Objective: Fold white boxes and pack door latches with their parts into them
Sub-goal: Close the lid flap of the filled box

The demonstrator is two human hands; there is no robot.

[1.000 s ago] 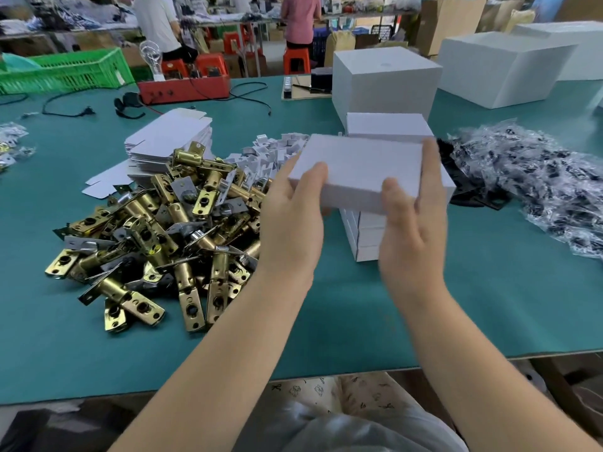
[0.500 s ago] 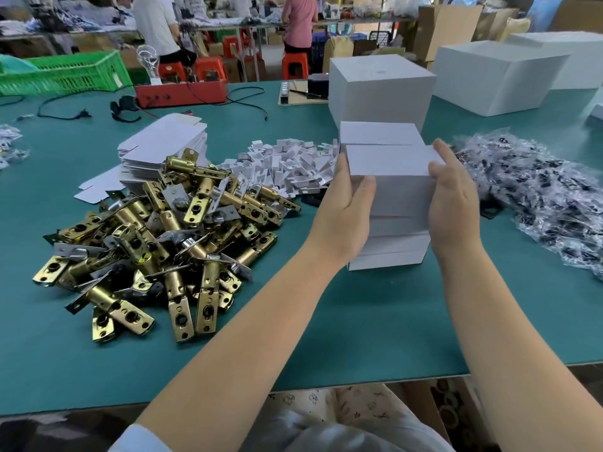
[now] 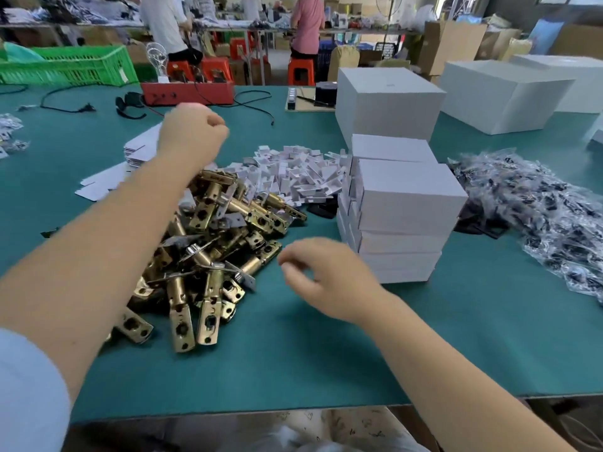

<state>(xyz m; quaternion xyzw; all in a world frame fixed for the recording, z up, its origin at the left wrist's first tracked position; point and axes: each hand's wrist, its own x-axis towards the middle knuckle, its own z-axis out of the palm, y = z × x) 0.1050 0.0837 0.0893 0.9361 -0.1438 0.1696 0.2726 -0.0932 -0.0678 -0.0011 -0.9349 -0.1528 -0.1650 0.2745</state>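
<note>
A stack of closed white boxes [image 3: 404, 216] stands right of centre on the green table. A heap of brass door latches [image 3: 208, 252] lies left of it. My left hand [image 3: 192, 135] hovers above the flat white box blanks [image 3: 140, 148] behind the heap, fingers loosely curled, holding nothing I can see. My right hand [image 3: 323, 272] hangs over the bare table between the latches and the stack, fingers loosely curled and empty. Small white card inserts [image 3: 300, 174] lie piled behind the latches.
Clear bags of dark parts [image 3: 535, 216] spread at the right. Large white cartons [image 3: 388, 99] stand behind the stack, and another carton [image 3: 502, 96] further right. A red box [image 3: 189, 93], cables and a green crate [image 3: 65, 66] sit at the back. People work at far tables.
Both hands have let go of the white box, which now tops the stack. My left hand swung left over the box blanks; my right hand drew back toward the latches.
</note>
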